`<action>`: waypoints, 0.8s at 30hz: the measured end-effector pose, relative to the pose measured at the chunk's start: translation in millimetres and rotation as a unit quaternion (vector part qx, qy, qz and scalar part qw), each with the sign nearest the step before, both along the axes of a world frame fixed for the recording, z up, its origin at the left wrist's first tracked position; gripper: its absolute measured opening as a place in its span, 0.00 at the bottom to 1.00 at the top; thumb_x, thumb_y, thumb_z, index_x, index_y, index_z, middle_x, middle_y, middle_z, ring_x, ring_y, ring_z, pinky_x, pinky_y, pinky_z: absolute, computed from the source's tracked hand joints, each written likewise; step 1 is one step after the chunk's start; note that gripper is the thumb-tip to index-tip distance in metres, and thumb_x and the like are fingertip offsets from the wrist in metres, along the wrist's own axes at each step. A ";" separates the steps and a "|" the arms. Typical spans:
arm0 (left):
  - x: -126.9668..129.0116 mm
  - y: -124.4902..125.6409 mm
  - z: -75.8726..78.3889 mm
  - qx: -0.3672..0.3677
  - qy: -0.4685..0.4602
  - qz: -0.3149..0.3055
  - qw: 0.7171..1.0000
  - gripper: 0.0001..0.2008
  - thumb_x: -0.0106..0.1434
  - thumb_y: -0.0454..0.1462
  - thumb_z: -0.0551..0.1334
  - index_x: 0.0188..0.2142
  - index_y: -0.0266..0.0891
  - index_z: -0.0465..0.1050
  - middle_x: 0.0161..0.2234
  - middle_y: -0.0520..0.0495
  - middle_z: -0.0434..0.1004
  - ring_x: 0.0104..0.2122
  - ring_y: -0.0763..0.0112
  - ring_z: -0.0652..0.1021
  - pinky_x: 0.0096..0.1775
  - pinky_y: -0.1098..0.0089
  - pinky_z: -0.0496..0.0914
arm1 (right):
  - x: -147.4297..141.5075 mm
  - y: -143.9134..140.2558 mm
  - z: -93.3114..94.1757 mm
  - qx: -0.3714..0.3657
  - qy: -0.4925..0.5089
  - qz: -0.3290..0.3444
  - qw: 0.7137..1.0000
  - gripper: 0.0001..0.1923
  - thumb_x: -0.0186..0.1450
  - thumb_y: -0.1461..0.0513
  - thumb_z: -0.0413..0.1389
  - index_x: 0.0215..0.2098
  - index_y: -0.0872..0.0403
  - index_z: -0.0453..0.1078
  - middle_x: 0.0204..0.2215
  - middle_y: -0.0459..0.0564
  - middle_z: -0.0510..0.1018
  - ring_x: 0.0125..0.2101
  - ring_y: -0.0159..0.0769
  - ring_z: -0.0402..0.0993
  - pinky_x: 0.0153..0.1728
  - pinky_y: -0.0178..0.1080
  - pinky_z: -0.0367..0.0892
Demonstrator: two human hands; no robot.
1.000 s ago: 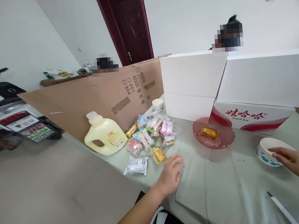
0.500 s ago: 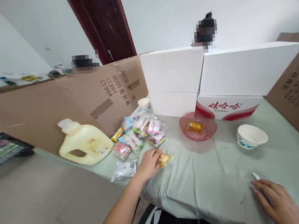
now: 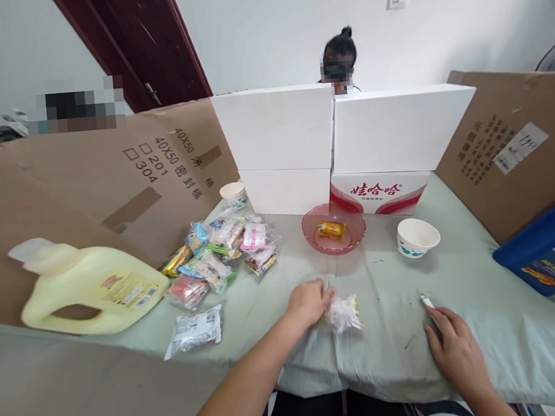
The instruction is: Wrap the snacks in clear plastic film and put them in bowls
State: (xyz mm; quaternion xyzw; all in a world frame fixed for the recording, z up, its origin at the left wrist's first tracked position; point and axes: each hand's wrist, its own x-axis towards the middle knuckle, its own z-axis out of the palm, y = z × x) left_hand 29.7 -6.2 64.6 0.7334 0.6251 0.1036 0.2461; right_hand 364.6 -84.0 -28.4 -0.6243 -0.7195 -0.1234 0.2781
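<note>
My left hand (image 3: 310, 303) is closed, with thumb and fingertips at the left edge of a clear-wrapped snack packet (image 3: 346, 314). The packet lies near the front middle of the table, its whitish side up. My right hand (image 3: 456, 345) rests on the cloth at the right, closed around a slim white object (image 3: 427, 301). Only its narrow tip shows past my fingers, so its kind is unclear. Behind my hands, a pink glass bowl (image 3: 309, 239) holds a yellow-wrapped snack (image 3: 332, 230). To its right stands a white paper bowl (image 3: 417, 237).
Several wrapped snacks (image 3: 222, 241) are heaped at the left, with a silvery packet (image 3: 194, 331) in front. A yellow jug (image 3: 134, 277) lies beside them. White boxes (image 3: 276, 131) and cardboard (image 3: 111, 176) wall the table. A blue bottle (image 3: 545, 257) is at the right. A person (image 3: 340, 55) is behind.
My view has turned to the right, bringing the blue bottle into sight. My left hand has moved right with the snack packet, away from the heap. The right hand still holds the white object.
</note>
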 end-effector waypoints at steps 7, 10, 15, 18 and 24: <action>-8.1 -39.1 -39.8 0.288 -0.169 -0.016 0.942 0.11 0.67 0.39 0.53 0.46 0.39 0.66 0.43 0.42 0.69 0.45 0.61 0.73 0.47 0.60 0.70 | -4.9 1.4 2.9 -0.012 -0.001 0.024 1.000 0.17 0.70 0.57 0.45 0.51 0.56 0.65 0.37 0.54 0.76 0.37 0.43 0.72 0.39 0.45 0.68; -7.3 -56.8 -57.2 0.290 -0.176 -0.065 0.938 0.14 0.63 0.38 0.60 0.48 0.40 0.66 0.47 0.40 0.68 0.47 0.58 0.71 0.48 0.57 0.70 | -38.0 8.4 22.9 -0.042 0.032 0.099 0.994 0.16 0.70 0.59 0.46 0.54 0.52 0.64 0.41 0.52 0.76 0.39 0.39 0.73 0.39 0.41 0.68; -4.7 -56.7 -68.6 0.268 -0.170 -0.064 0.946 0.15 0.60 0.30 0.59 0.46 0.41 0.67 0.49 0.42 0.66 0.49 0.60 0.70 0.50 0.56 0.70 | -115.8 25.4 60.6 -0.093 -0.018 0.231 0.968 0.18 0.70 0.65 0.47 0.57 0.48 0.63 0.41 0.50 0.75 0.36 0.35 0.73 0.37 0.39 0.64; -6.4 -54.2 -67.9 0.268 -0.178 -0.059 0.945 0.13 0.59 0.28 0.58 0.44 0.41 0.68 0.48 0.43 0.67 0.49 0.61 0.70 0.49 0.58 0.70 | -132.9 32.0 66.4 -0.116 -0.082 0.255 0.956 0.19 0.68 0.67 0.49 0.55 0.48 0.66 0.37 0.49 0.76 0.33 0.35 0.72 0.34 0.38 0.62; -8.2 -55.6 -70.9 0.266 -0.204 -0.048 0.941 0.15 0.60 0.29 0.59 0.47 0.42 0.65 0.48 0.42 0.69 0.49 0.60 0.72 0.49 0.57 0.70 | -59.0 22.6 38.3 -0.145 -0.075 0.201 0.966 0.18 0.69 0.65 0.46 0.54 0.47 0.67 0.37 0.50 0.76 0.34 0.35 0.73 0.37 0.39 0.64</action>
